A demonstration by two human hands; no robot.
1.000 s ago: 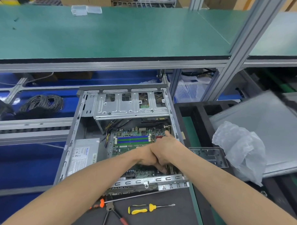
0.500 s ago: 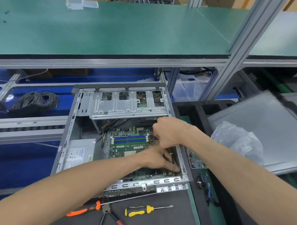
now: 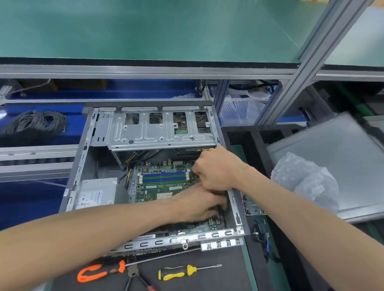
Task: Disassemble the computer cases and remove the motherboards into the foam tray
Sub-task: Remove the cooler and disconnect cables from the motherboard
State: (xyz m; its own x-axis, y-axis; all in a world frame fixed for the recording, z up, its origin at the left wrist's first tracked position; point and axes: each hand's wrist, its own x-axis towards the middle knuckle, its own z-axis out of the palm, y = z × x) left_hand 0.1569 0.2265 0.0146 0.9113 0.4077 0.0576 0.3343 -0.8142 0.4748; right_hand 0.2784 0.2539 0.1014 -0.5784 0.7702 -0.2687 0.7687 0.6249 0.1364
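The open computer case (image 3: 83, 171) is lying flat on the tabletop (image 3: 213, 281), with the green motherboard (image 3: 157, 185) still sitting inside it, toward the case's 3 o'clock side. Both hands are working inside the case at the board's 3 o'clock edge. The right hand (image 3: 218, 168) is sitting knuckles-up over the board, its fingers curled under in a fist; what they are closing on, if anything, I cannot tell. The left hand (image 3: 199, 206) is lying just at 6 o'clock of the right hand, touching it, with its fingers (image 3: 219, 206) reaching down along the case's side wall; whether they are pinching anything is hidden.

The power supply (image 3: 95, 194) is sitting at the case's 9 o'clock side, and the drive cage (image 3: 162, 129) at 12 o'clock. The black foam tray (image 3: 243, 141) is lying beside the case at 3 o'clock. At 6 o'clock of the case, an orange screwdriver (image 3: 97, 272), pliers (image 3: 137, 282) and a yellow screwdriver (image 3: 180, 272) are resting on the tabletop.
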